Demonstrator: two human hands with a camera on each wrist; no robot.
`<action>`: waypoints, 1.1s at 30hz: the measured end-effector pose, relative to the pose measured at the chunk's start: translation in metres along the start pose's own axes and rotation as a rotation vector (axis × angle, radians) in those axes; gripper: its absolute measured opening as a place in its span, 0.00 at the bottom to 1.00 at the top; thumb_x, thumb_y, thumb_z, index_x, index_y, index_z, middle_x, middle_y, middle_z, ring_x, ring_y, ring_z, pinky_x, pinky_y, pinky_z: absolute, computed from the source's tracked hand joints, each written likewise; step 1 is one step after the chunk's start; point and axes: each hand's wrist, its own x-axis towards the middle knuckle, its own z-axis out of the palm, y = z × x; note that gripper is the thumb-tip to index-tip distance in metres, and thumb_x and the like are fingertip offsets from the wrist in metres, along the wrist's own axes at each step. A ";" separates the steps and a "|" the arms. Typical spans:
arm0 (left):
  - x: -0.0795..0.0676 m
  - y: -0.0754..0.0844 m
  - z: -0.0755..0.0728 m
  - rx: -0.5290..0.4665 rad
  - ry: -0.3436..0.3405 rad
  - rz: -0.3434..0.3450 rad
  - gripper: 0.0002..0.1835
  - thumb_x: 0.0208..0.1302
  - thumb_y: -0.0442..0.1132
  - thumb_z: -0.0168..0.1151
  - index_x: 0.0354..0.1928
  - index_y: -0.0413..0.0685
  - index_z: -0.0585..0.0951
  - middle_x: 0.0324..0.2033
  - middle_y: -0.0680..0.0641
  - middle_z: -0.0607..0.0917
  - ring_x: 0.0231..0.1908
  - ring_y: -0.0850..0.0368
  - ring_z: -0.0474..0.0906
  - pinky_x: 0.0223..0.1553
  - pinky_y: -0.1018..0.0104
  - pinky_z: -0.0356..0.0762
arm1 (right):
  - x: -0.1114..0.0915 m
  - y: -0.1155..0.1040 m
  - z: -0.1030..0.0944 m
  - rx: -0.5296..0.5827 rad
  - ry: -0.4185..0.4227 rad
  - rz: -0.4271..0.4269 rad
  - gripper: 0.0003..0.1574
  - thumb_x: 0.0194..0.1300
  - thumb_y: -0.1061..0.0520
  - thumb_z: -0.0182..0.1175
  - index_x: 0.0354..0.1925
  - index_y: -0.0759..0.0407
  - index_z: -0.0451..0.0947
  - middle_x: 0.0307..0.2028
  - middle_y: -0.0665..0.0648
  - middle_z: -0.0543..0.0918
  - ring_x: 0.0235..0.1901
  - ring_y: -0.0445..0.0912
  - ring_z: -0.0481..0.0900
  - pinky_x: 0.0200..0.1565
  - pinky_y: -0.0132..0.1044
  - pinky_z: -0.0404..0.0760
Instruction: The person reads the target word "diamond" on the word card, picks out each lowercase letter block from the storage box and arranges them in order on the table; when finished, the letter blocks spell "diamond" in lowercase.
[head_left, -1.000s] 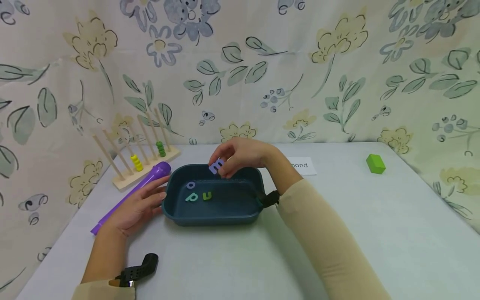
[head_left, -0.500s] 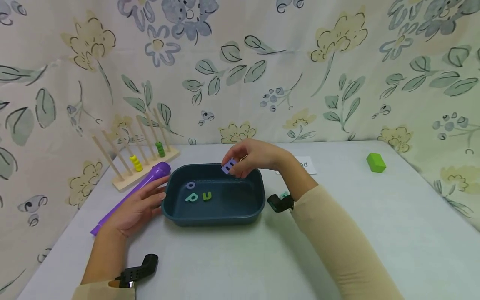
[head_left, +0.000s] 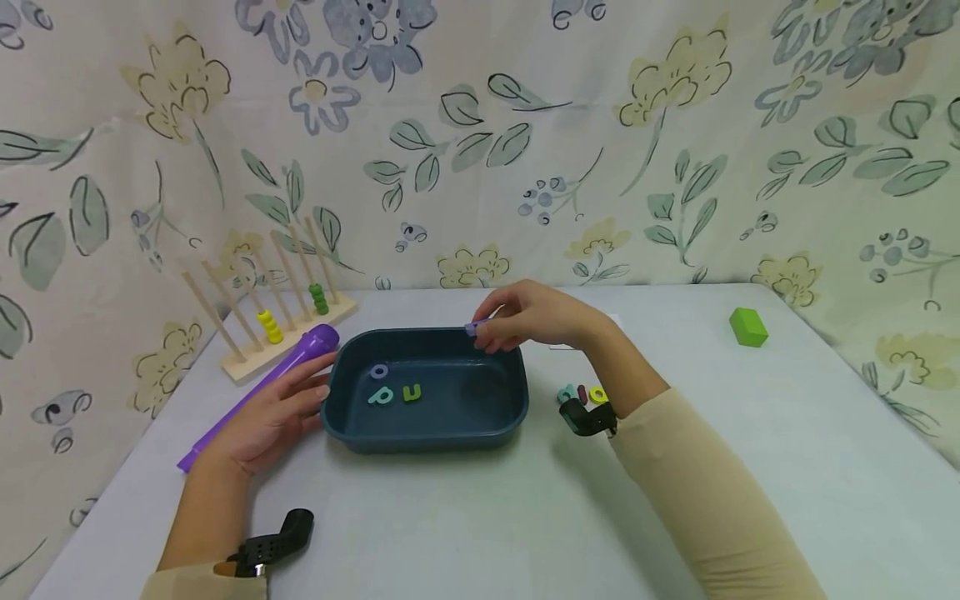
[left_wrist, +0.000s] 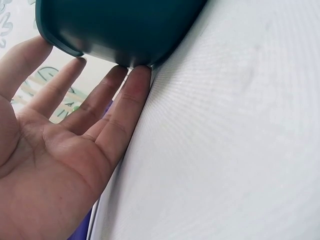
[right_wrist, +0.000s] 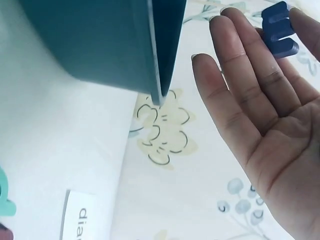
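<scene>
My right hand pinches a purple letter m between thumb and fingers, above the back right rim of a dark teal tray. My left hand holds nothing; its extended fingertips touch the tray's left wall. Inside the tray lie a purple ring-shaped letter o, a teal letter with a round loop, and a green U-shaped letter. Right of the tray, partly behind the right wrist camera, are a teal letter, a dark red piece and a yellow letter.
A white printed card lies behind the right forearm. Left of the tray are a long purple rod with a rounded end and a wooden peg stand with yellow and green beads. A green block sits far right.
My right hand has moved right with the purple letter m, from over the tray's middle to its back right rim. Letters beside the tray have come into view. The left hand stays put.
</scene>
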 end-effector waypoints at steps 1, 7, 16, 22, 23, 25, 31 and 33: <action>0.000 0.000 0.000 -0.001 -0.001 0.000 0.33 0.79 0.46 0.55 0.81 0.58 0.59 0.77 0.40 0.59 0.61 0.67 0.74 0.56 0.67 0.81 | -0.001 0.001 -0.001 0.003 0.000 0.000 0.20 0.72 0.50 0.64 0.56 0.60 0.80 0.50 0.63 0.89 0.51 0.59 0.87 0.56 0.45 0.85; 0.000 0.001 0.000 -0.011 0.004 -0.007 0.34 0.79 0.46 0.56 0.81 0.59 0.59 0.78 0.40 0.58 0.61 0.66 0.75 0.56 0.68 0.81 | -0.008 0.004 -0.005 -0.003 0.011 -0.017 0.19 0.73 0.51 0.63 0.55 0.60 0.77 0.50 0.66 0.88 0.51 0.64 0.84 0.54 0.47 0.86; 0.001 0.000 -0.001 -0.010 0.010 -0.011 0.34 0.79 0.46 0.56 0.81 0.60 0.59 0.77 0.40 0.59 0.61 0.66 0.76 0.56 0.67 0.81 | -0.020 0.007 -0.010 -0.070 0.070 -0.028 0.17 0.71 0.50 0.66 0.54 0.55 0.81 0.47 0.63 0.88 0.45 0.56 0.86 0.51 0.46 0.86; 0.001 -0.002 -0.002 -0.015 0.003 -0.011 0.33 0.79 0.46 0.56 0.81 0.60 0.59 0.78 0.40 0.58 0.61 0.66 0.75 0.56 0.68 0.81 | -0.028 0.013 -0.013 -0.109 0.091 -0.028 0.19 0.72 0.49 0.65 0.55 0.57 0.79 0.48 0.64 0.88 0.44 0.52 0.86 0.52 0.48 0.86; 0.001 -0.002 -0.002 -0.017 0.001 -0.011 0.33 0.79 0.46 0.56 0.81 0.60 0.59 0.78 0.40 0.58 0.62 0.66 0.74 0.56 0.68 0.81 | -0.030 0.014 -0.013 -0.116 0.094 -0.029 0.19 0.72 0.49 0.65 0.55 0.57 0.79 0.48 0.63 0.88 0.44 0.51 0.86 0.52 0.48 0.86; 0.002 -0.001 -0.002 -0.023 -0.002 -0.006 0.33 0.79 0.46 0.55 0.81 0.60 0.59 0.78 0.41 0.58 0.62 0.66 0.74 0.57 0.68 0.81 | -0.034 0.015 -0.014 -0.126 0.102 -0.021 0.20 0.72 0.48 0.65 0.54 0.57 0.78 0.47 0.62 0.89 0.43 0.51 0.86 0.51 0.46 0.86; 0.003 0.001 -0.001 -0.035 -0.012 0.006 0.32 0.79 0.45 0.55 0.81 0.60 0.60 0.76 0.43 0.61 0.61 0.65 0.76 0.57 0.68 0.81 | -0.047 0.022 -0.014 -0.147 0.127 0.010 0.17 0.71 0.48 0.66 0.53 0.55 0.79 0.42 0.55 0.89 0.42 0.52 0.86 0.49 0.44 0.85; 0.002 0.001 -0.001 -0.038 -0.012 0.002 0.32 0.79 0.45 0.55 0.81 0.60 0.60 0.75 0.43 0.61 0.61 0.66 0.76 0.56 0.68 0.81 | -0.050 0.024 -0.014 -0.158 0.132 0.010 0.17 0.71 0.49 0.66 0.52 0.55 0.79 0.42 0.54 0.89 0.42 0.52 0.85 0.49 0.44 0.84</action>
